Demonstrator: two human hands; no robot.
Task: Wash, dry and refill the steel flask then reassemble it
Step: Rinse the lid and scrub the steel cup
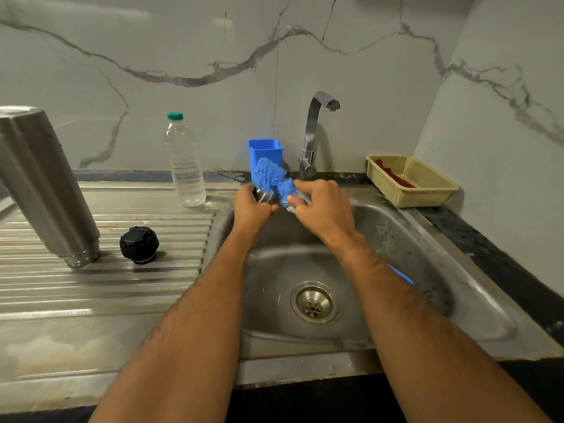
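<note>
Over the back of the sink [406, 239], my left hand [250, 207] grips a small steel flask cup [264, 195]. My right hand [323, 209] holds a blue bristle brush [273, 178] pressed against the cup. A blue strip [401, 275], possibly the brush handle, shows beside my right forearm. The steel flask body [45, 184] stands upside down on the ribbed drainboard [91, 288] at the left. Its black stopper [139, 245] lies just right of it.
A clear water bottle [184, 166] with a green cap stands at the back of the drainboard. A blue holder [265, 149] and the steel tap [314, 132] are behind my hands; no water runs. A cream basket [427, 195] with something red in it sits on the right counter.
</note>
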